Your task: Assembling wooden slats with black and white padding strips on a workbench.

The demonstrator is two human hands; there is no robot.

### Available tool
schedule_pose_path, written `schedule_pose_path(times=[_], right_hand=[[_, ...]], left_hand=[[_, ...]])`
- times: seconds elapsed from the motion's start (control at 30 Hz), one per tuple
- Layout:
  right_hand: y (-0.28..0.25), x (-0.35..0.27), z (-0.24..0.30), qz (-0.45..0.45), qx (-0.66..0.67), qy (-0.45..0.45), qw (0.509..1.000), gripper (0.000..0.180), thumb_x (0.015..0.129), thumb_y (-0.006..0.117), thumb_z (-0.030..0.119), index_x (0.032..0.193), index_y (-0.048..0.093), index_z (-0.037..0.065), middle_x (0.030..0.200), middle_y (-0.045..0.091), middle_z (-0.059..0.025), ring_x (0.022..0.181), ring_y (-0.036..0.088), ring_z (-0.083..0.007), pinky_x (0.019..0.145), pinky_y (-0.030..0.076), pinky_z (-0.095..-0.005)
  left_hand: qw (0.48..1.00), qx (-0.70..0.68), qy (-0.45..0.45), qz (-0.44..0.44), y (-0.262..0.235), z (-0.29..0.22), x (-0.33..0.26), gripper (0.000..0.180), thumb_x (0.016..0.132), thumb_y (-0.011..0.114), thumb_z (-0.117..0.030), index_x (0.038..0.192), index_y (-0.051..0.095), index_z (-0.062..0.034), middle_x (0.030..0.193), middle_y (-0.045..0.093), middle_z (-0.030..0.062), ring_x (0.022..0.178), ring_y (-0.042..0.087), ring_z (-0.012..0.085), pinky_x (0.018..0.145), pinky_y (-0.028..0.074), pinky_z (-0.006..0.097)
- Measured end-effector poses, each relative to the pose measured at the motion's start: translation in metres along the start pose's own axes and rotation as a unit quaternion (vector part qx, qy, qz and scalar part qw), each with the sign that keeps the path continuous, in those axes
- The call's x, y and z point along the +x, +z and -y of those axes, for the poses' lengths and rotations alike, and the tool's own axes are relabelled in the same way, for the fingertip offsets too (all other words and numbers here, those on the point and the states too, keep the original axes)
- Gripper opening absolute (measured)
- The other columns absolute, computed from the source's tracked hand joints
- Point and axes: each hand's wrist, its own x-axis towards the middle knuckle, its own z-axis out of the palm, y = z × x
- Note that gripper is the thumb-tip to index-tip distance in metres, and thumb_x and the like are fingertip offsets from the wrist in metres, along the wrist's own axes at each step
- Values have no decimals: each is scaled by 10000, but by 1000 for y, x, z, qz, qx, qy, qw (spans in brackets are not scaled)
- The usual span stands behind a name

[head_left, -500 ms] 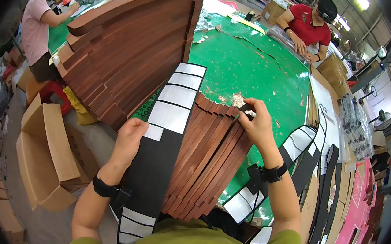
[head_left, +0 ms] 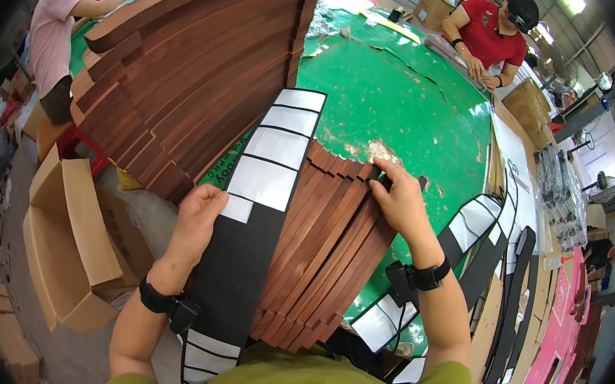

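My left hand (head_left: 197,218) pinches the left edge of a long black foam-like strip (head_left: 246,249), beside a white patch. White rectangular patches (head_left: 263,180) line its far part, and more show at its near end. The strip lies along the left side of a row of stacked reddish-brown wooden slats (head_left: 321,245). At the far end of those slats is my right hand (head_left: 401,201), index finger and thumb closed around a small black piece (head_left: 378,176), partly hidden, against a slat end.
A tall stack of curved brown wooden pieces (head_left: 202,56) stands at left on the green table (head_left: 383,103). More black strips (head_left: 467,229) lie at right. An open cardboard box (head_left: 58,242) sits lower left. Two people work across the table: one in red (head_left: 485,39), one in pink (head_left: 52,34).
My right hand has brought the small black piece slightly left, down to the slats' far end. My left hand keeps its pinch on the strip. The view has shifted a little.
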Motion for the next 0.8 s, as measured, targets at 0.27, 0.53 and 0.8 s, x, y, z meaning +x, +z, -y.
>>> schedule_pose_path(times=[0.27,0.53,0.8], right_hand=[[-2,0,2,-8,-2,-20,1000,418,858,703,101,1256,650,-13,1265,662,-217,1154,630,-395,998,500,-435],[0,3,0,-4,-22,-9,1000,417,856,710,126,1251,662,3,1259,668,-203,1145,636,-379,1000,503,-423],[9,-4,1,-43,-37,11,998,600,846,662,105,1420,509,21,1234,646,-176,1222,576,-366,1098,423,-459]], left_hand=[[1000,-3,-3,4,-1,0,1,141,1027,587,-161,971,606,-33,874,634,-6,787,560,44,730,455,216],[1000,0,-4,1,0,-1,2,135,1023,588,-157,972,608,-33,870,631,-5,785,557,48,733,456,219],[1000,-12,-18,3,1,-3,0,134,1020,589,-159,969,603,-36,873,634,-2,794,563,45,731,457,216]])
